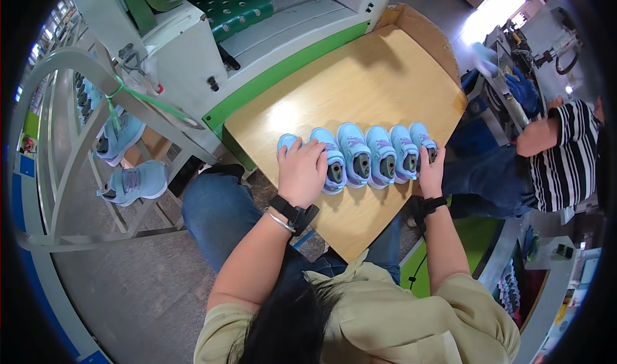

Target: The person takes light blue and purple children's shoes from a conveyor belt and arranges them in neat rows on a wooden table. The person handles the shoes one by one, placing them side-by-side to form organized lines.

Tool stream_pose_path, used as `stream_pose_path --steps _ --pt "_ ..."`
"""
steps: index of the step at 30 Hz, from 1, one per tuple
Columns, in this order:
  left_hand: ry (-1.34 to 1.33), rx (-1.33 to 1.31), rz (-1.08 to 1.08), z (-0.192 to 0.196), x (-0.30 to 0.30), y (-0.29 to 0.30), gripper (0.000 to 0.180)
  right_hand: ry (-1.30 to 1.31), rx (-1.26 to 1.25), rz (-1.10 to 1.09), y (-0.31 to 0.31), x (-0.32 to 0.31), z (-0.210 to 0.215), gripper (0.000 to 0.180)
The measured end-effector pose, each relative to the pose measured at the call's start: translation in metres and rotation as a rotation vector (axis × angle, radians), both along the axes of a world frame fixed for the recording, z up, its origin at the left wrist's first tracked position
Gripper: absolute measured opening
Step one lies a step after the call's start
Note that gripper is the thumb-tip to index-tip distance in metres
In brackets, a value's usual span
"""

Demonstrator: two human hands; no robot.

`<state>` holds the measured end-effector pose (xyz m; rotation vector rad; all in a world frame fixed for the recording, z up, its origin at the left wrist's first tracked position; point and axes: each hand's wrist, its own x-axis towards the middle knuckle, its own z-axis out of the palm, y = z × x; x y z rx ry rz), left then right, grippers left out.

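Observation:
Several light blue shoes with lilac trim stand side by side in a row on a wooden board [308, 113], toes pointing away from me. Dark inserts show in the openings of most of them. At the row's left end, my left hand [301, 172] is wrapped over the leftmost shoe [286, 142] and hides most of it; its fingertips reach the neighbouring shoe [332, 161]. My right hand [431, 171] grips the heel end of the rightmost shoe [421, 134], thumb and fingers on either side. Between my hands the middle shoes [380, 157] stand close together, untouched.
A white and green machine with a perforated green roller [241, 14] rises beyond the board. Cardboard [432, 43] edges the board's far right. On my left, a metal rack [71, 139] holds more blue shoes [138, 183]. A person in a striped shirt [569, 158] works at right.

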<state>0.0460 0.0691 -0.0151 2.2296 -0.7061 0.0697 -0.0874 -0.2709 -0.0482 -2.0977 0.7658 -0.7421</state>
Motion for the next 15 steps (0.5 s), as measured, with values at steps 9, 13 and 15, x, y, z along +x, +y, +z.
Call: stream_pose_path --steps 9,13,15 --pt "0.015 0.000 -0.016 -0.0001 0.0016 0.0016 0.027 -0.033 0.000 0.002 0.0025 -0.0006 0.0009 0.048" --pt "0.023 -0.015 -0.019 0.0007 0.0012 0.0023 0.027 -0.028 -0.019 -0.008 -0.0003 -0.0009 -0.0027 0.047" --pt "0.023 -0.020 -0.015 0.0017 0.0010 0.0018 0.027 -0.032 -0.017 -0.010 -0.0021 -0.0016 -0.0039 0.046"
